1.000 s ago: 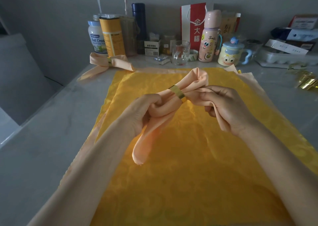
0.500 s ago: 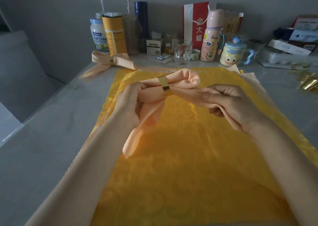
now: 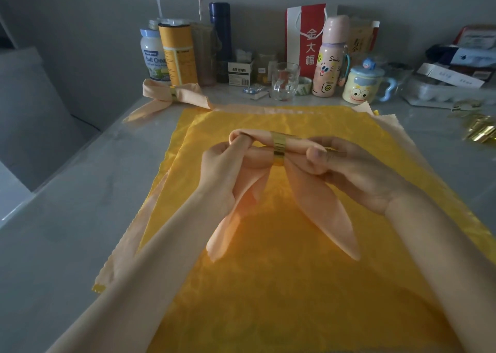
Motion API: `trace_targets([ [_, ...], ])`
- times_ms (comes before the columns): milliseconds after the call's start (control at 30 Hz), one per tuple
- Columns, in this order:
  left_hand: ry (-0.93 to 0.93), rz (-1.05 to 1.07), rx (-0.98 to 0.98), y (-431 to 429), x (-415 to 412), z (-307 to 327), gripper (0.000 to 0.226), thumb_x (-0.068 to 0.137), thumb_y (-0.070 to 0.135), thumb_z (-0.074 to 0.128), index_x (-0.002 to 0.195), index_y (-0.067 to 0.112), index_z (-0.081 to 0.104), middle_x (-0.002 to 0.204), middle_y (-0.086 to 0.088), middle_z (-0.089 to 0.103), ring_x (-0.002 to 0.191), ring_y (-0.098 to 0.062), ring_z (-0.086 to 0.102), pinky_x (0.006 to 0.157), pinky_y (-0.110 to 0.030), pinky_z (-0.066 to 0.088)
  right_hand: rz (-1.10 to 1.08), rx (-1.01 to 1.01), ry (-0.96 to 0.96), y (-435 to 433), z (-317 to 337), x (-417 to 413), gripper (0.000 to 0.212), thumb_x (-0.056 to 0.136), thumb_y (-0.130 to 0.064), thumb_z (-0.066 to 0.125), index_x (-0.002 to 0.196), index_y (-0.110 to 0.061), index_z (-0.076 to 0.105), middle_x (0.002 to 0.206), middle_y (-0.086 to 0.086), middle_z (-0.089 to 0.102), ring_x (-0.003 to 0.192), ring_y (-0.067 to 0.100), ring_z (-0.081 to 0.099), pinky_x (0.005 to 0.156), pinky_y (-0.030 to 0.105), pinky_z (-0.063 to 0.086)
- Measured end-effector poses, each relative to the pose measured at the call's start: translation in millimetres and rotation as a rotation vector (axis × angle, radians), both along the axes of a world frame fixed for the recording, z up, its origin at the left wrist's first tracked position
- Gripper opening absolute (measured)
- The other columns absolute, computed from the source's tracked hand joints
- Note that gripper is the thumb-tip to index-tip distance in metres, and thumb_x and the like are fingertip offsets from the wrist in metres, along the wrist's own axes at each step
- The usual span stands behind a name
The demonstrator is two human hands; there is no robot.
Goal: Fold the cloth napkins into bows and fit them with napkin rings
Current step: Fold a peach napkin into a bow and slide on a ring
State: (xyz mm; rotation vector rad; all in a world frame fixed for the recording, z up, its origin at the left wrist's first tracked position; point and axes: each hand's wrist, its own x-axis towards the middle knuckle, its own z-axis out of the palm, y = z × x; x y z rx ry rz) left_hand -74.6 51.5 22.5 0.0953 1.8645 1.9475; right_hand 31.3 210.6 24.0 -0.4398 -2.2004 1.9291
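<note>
A peach cloth napkin (image 3: pixel 319 205) is folded into a bow above the yellow napkins, with a gold napkin ring (image 3: pixel 279 147) around its middle. My left hand (image 3: pixel 222 164) pinches the bow's left loop. On the other side, my right hand (image 3: pixel 351 164) grips the right loop, thumb on top. Two tails hang down toward me. A second peach bow (image 3: pixel 171 97) with its own gold ring lies at the far left of the table.
Flat yellow napkins (image 3: pixel 295 285) are stacked over peach ones across the grey table (image 3: pixel 67 232). Jars, bottles, a glass (image 3: pixel 284 84), a lidded mug (image 3: pixel 362 86) and boxes line the back wall. Several gold rings (image 3: pixel 480 129) lie at the right edge.
The bow has turned level, with the ring now centred and upright. Both tails now hang down in front; before, only one hung free. My hands moved apart to the loops.
</note>
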Motion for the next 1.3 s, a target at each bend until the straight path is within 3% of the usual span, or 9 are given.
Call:
trace_targets([
  [133, -0.01, -0.049, -0.018, 1.3, 8.9, 0.2, 0.025, 0.081, 0.038, 0.064, 0.082, 0.013, 0.07, 0.073, -0.003, 0.071, 0.073, -0.02, 0.067, 0.067, -0.031, 0.052, -0.249, -0.054, 0.141, -15.5, -3.3, -7.5, 0.009, 0.085, -0.022, 0.064, 0.09, -0.016, 0.061, 0.062, -0.003, 0.053, 0.062, 0.01, 0.052, 0.061, 0.019, 0.048],
  [267, -0.034, 0.01, -0.029, 1.5, 11.1, -0.6, 0.026, 0.083, 0.038, 0.059, 0.074, 0.014, 0.065, 0.073, -0.004, 0.069, 0.073, -0.02, 0.066, 0.067, -0.03, 0.052, -0.32, 0.101, 0.127, -27.3, -13.6, -10.1, 0.028, 0.083, -0.036, 0.066, 0.105, -0.02, 0.06, 0.077, -0.007, 0.065, 0.068, 0.001, 0.063, 0.06, 0.016, 0.046],
  [467, 0.132, 0.101, -0.085, 4.8, 9.0, -8.2, 0.034, 0.089, 0.034, 0.047, 0.075, 0.006, 0.062, 0.083, -0.012, 0.07, 0.085, -0.031, 0.068, 0.069, -0.039, 0.055, -0.23, -0.247, -0.012, -34.2, -8.1, -8.4, 0.029, 0.081, -0.022, 0.072, 0.107, -0.012, 0.062, 0.072, 0.002, 0.07, 0.059, 0.015, 0.065, 0.05, 0.024, 0.048],
  [567, -0.032, 0.028, -0.031, 4.6, 8.8, -8.2, 0.031, 0.09, 0.035, 0.049, 0.082, 0.01, 0.065, 0.076, -0.007, 0.069, 0.07, -0.02, 0.067, 0.058, -0.027, 0.051, -0.295, -0.207, 0.032, -37.0, -7.4, -7.6, 0.027, 0.08, -0.022, 0.073, 0.102, -0.013, 0.064, 0.065, -0.001, 0.068, 0.053, 0.01, 0.063, 0.047, 0.021, 0.047],
  [767, -0.341, -0.31, 0.278, 6.2, 28.7, -2.9, 0.039, 0.087, 0.045, 0.057, 0.098, 0.009, 0.066, 0.074, -0.01, 0.07, 0.061, -0.019, 0.067, 0.059, -0.03, 0.057, -0.581, 0.03, 0.159, -23.6, -5.4, -10.1, 0.027, 0.076, -0.029, 0.076, 0.097, -0.015, 0.067, 0.078, -0.009, 0.065, 0.059, -0.003, 0.06, 0.05, 0.008, 0.044],
  [933, -0.142, -0.3, 0.221, 17.6, 31.9, 7.5, 0.041, 0.085, 0.037, 0.063, 0.11, 0.005, 0.063, 0.094, -0.014, 0.068, 0.081, -0.025, 0.066, 0.076, -0.033, 0.056, -0.427, -0.219, 0.158, -35.1, -6.2, -6.3, 0.034, 0.079, -0.023, 0.073, 0.108, -0.012, 0.059, 0.08, 0.004, 0.07, 0.058, 0.01, 0.066, 0.05, 0.02, 0.05],
  [1000, -0.066, -0.234, 0.172, 19.9, 30.6, 6.3, 0.048, 0.085, 0.033, 0.065, 0.118, -0.002, 0.057, 0.088, -0.015, 0.066, 0.075, -0.025, 0.066, 0.063, -0.025, 0.056, -0.354, -0.269, 0.162, -39.2, -8.3, -6.5, 0.032, 0.08, -0.02, 0.072, 0.107, -0.011, 0.057, 0.081, 0.006, 0.069, 0.061, 0.016, 0.066, 0.055, 0.026, 0.052],
  [1200, -0.138, -0.342, 0.229, 9.3, 35.6, -10.5, 0.062, 0.066, 0.046, 0.071, 0.112, 0.006, 0.064, 0.08, -0.008, 0.068, 0.071, -0.019, 0.067, 0.062, -0.031, 0.056, -0.234, -0.135, 0.134, -36.6, -4.9, -3.7, 0.038, 0.078, -0.022, 0.075, 0.105, -0.008, 0.052, 0.086, 0.015, 0.071, 0.068, 0.034, 0.069, 0.064, 0.046, 0.058],
  [1300, -0.091, -0.317, 0.228, 11.5, 35.2, -9.4, 0.054, 0.067, 0.044, 0.072, 0.106, 0.008, 0.066, 0.08, -0.008, 0.069, 0.068, -0.018, 0.067, 0.059, -0.029, 0.056, -0.209, -0.079, 0.176, -35.1, -4.8, -2.3, 0.033, 0.08, -0.019, 0.073, 0.099, -0.008, 0.05, 0.082, 0.015, 0.07, 0.064, 0.031, 0.069, 0.054, 0.039, 0.058],
])
